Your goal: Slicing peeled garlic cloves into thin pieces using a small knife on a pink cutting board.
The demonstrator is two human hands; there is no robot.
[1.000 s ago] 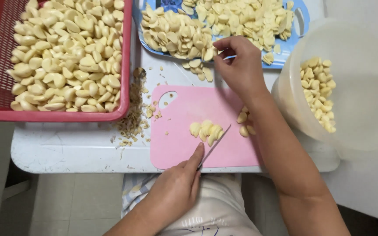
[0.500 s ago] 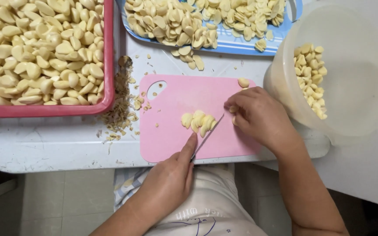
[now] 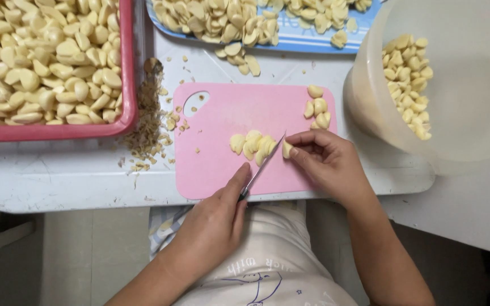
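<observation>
- Left hand (image 3: 214,221) gripped around knife (image 3: 263,164), forefinger laid along the spine, probably to steady the blade; tip points to 1 o'clock.
- Right hand (image 3: 327,161) pinching garlic clove (image 3: 287,149) between thumb and fingertips, pinning it to the pink cutting board (image 3: 222,170).
- Clove at the fingers' 9 o'clock, touching the blade; cut pile (image 3: 252,144) just beyond.

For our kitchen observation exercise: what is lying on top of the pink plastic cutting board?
On the pink plastic cutting board: a row of cut garlic pieces, four cloves, the knife blade. The right hand covers the board beneath it.
</observation>
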